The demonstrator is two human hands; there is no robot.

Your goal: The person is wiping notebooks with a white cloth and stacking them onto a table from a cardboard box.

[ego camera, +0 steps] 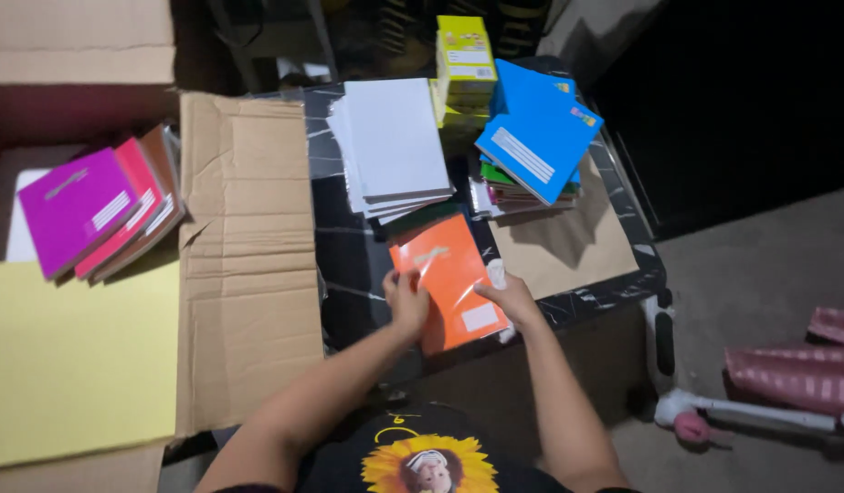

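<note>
Nearest the camera is a black shirt with a sunflower print [428, 461], and from it both forearms reach forward over the near edge of a dark marbled table [349, 256]. The left hand [406, 302] grips the left edge of an orange notebook [450, 278], thumb on the cover. The right hand [511, 298] pinches the notebook's right edge near its white label. The notebook lies tilted at the table's near edge, its lower corner overhanging.

To the left, an open cardboard box flap [248, 256] lies flat, touching the table's left side, with a yellow sheet [75, 361] beside it and a fanned stack of purple and pink notebooks [98, 210] farther in. To the right, a brown paper sheet [568, 242] covers the table's near right corner, the only bare room there.

Just beyond the orange notebook sits a stack of white notebooks [395, 146]; right of it, a blue-topped pile [536, 132] leans over the brown sheet. Farthest stand yellow packets [465, 64]. Off the table, right, a pink scooter [787, 393] lies on the grey floor.
</note>
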